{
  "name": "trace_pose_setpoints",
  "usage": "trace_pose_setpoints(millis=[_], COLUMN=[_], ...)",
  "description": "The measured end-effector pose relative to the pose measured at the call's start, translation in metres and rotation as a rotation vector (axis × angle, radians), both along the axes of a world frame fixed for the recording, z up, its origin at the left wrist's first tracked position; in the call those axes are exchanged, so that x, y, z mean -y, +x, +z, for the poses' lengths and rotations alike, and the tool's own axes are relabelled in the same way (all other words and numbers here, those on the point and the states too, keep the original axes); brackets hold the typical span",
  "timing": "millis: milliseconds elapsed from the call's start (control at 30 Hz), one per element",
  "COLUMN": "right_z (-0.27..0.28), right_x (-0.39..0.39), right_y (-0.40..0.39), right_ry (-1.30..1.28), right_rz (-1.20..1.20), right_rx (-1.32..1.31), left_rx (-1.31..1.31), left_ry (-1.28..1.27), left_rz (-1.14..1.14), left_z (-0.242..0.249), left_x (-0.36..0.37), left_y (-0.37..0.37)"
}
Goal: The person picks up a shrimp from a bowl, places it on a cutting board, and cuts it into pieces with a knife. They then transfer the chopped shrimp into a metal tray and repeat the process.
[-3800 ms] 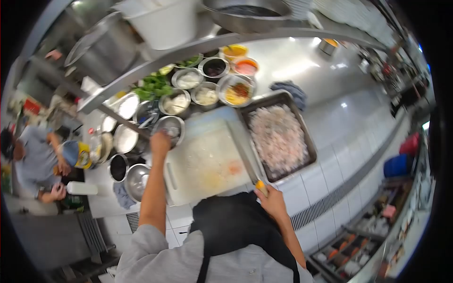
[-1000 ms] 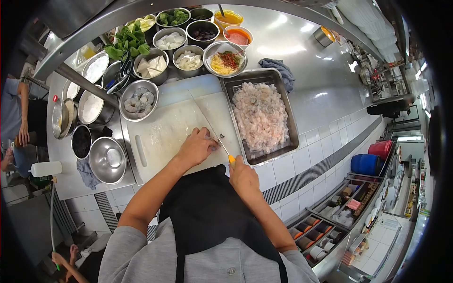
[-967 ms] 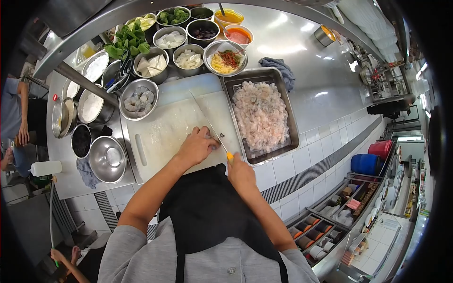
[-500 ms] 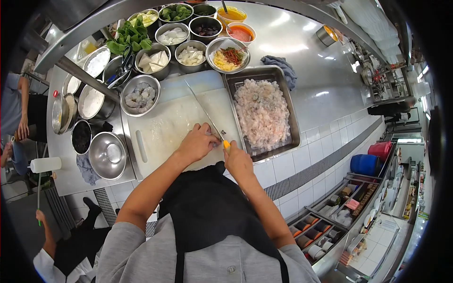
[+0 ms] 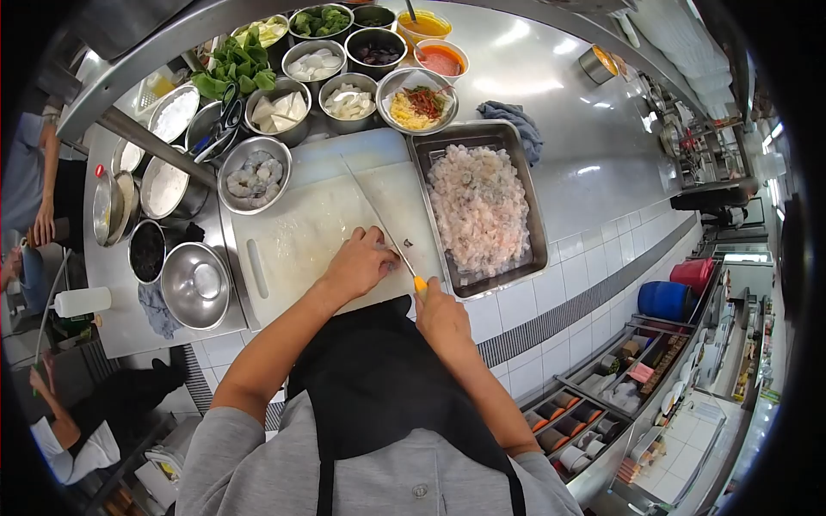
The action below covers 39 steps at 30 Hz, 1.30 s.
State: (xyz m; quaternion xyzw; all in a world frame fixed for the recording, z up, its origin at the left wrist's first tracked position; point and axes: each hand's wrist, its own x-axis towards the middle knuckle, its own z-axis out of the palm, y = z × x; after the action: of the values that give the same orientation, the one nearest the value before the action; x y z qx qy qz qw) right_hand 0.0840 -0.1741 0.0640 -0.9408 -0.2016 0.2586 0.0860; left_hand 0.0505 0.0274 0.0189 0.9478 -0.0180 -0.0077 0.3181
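My right hand (image 5: pixel 442 316) is closed round the yellow handle of a long knife (image 5: pixel 379 215). Its blade slants up and left over the white cutting board (image 5: pixel 301 249). On the board, beside the blade, my left hand (image 5: pixel 357 262) rests with bent fingers; whatever its fingertips hold is too small to make out. A small dark scrap (image 5: pixel 407 243) lies just right of the blade. Right of the board is a metal tray (image 5: pixel 539 215) heaped with chopped pale pink shrimp (image 5: pixel 482 206). A steel bowl of whole shrimp (image 5: pixel 255 175) sits at the board's upper left.
Bowls of vegetables and sauces stand behind the board. At the left are an empty steel bowl (image 5: pixel 196 285), a bowl of dark food (image 5: pixel 147 249) and a white bottle (image 5: pixel 83 301). A blue cloth (image 5: pixel 514 129) lies behind the tray. Other people stand at the far left.
My right hand has moved slightly down and right with the knife, and the blade now lies left of the dark scrap. At lower left, another person has shifted.
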Motion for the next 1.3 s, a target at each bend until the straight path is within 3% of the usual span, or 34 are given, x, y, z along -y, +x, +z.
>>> trace_pose_setpoints(millis=[167,333,533,733,833,1033,1300], right_z=[-0.026,0.013,-0.011,0.022,-0.017,0.017,-0.008], right_x=[-0.015,-0.007,-0.019,-0.006,-0.017,-0.01,-0.013], right_y=[0.01,0.007,0.013,-0.005,0.004,0.0,0.003], right_ry=[0.078,-0.033,0.031,-0.054,0.044,-0.049,0.055], right_rz=[0.017,0.023,0.022,0.004,-0.01,-0.005,-0.006], right_rx=[0.042,-0.036,-0.019,-0.048,-0.026,-0.09,-0.059], left_rx=[0.0,-0.011,-0.046,-0.039,-0.015,0.001,0.001], left_ry=[-0.021,-0.057,-0.083,-0.06,-0.089,-0.065,-0.138], left_rz=[-0.024,-0.036,-0.03,-0.006,-0.025,-0.03,-0.007], left_z=[0.002,-0.003,0.003,0.0,0.001,-0.002,-0.001], left_x=[-0.003,-0.005,-0.007,-0.005,-0.003,-0.006,-0.007], left_y=[0.003,0.005,0.006,0.002,0.002,0.002,-0.001])
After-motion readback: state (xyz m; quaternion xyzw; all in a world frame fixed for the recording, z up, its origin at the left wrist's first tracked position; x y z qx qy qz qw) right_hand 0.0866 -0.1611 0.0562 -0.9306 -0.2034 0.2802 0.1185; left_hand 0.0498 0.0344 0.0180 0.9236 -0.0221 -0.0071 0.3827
